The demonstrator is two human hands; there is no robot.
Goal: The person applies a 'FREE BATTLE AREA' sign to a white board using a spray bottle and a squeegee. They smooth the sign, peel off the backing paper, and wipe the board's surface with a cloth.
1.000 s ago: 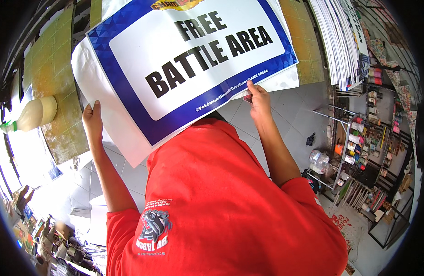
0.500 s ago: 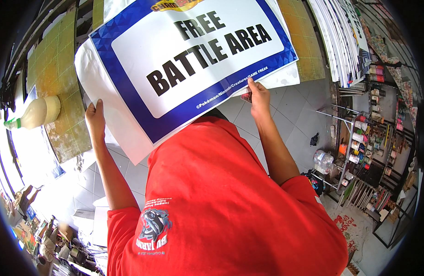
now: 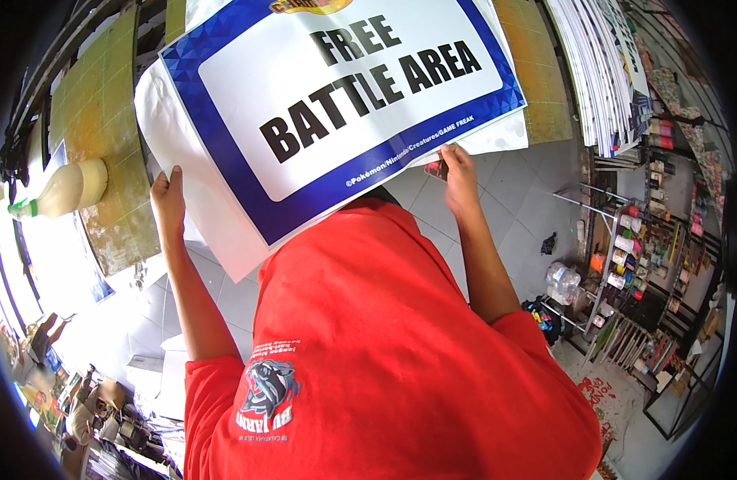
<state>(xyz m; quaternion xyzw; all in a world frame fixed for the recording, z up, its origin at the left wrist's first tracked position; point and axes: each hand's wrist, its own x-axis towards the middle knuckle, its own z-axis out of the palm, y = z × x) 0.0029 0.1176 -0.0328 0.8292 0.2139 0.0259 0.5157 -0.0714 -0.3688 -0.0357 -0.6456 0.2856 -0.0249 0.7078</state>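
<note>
While our left grip (image 3: 168, 192) pinches a white sheet (image 3: 196, 178), our right grip (image 3: 458, 170) pinches the blue-bordered poster (image 3: 344, 106) reaching between and beyond them. We judge it light, crease-prone, best held by its margins.

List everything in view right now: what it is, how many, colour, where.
Blue-bordered white printed sheet: 1, blue and white, between the hands
Plain white sheet: at least 1, white, beneath the printed one
Green-capped plastic bottle: 1, pale yellow, far left
Flat gridded surface: two visible parts, yellow-brown, either side of the sheets
Stacked flat panels: several, mostly white, upper right
Small round containers: many, multicoloured, right
Square floor tiles: many, grey, below the sheets
Short-sleeved shirt: 1, red, centre
Left hand: 1, bare, at plain sheet's left edge
Right hand: 1, bare, at printed sheet's lower edge
</note>
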